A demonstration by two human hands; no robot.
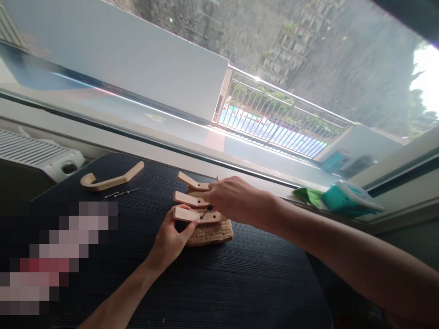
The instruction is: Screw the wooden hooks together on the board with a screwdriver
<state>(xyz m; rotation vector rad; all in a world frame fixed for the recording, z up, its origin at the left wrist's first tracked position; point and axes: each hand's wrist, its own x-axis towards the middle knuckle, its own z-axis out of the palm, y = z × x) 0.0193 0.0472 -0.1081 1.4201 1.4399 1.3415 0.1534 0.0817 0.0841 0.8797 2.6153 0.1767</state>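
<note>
the left hand (pixel 171 235) holds a pale, bent, dark-holed wooden piece (pixel 189 214).

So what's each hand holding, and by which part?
Left hand: the nearest wooden piece, by its left part. Whether the right hand holds the dark item cannot be told.

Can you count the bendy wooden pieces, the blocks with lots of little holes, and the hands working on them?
Bent wooden pieces: 4
Holey block: 1
Left hand and right hand: 2
Total: 7
</note>
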